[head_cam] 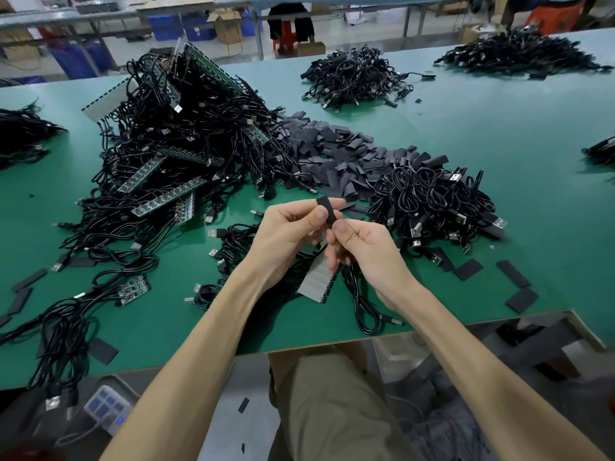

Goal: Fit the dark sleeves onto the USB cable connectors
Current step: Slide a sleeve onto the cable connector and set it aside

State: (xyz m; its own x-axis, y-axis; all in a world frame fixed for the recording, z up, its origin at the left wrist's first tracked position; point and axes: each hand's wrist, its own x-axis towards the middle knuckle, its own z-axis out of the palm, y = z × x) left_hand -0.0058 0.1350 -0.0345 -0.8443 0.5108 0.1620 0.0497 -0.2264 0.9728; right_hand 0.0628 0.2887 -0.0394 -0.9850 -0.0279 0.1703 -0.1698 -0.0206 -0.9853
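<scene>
— Over the near edge of the green table (pixel 499 134), what are your hands doing?

— Your left hand (pixel 289 237) and your right hand (pixel 369 257) are close together, just above the table. Both pinch one dark sleeve (pixel 327 210). Your left thumb and first finger hold its top part. Your right thumb and fingers hold its bottom end.

— Is it on a plug yet?

— I cannot tell. Your fingers hide the bottom of it.

— What is under your hands?

— You have a flat grey strip (pixel 316 277) there, with black cables running from it. It sits just below your right fingers. I cannot tell if you hold it or if it rests on the table.

— Where are the other sleeves?

— You have a big sleeve heap (pixel 349 154) behind your hands, in the middle of the table. A few loose sleeves (pixel 467 269) lie flat on your right, near the table edge.

— And the cables?

— On your left is a tall cable pile (pixel 186 138) with little green boards mixed in. On your right is a pile of coiled cables (pixel 432 197), touching the sleeve heap, with silver plugs sticking out. Two far cable heaps (pixel 352 78) lie across the table from you.
</scene>
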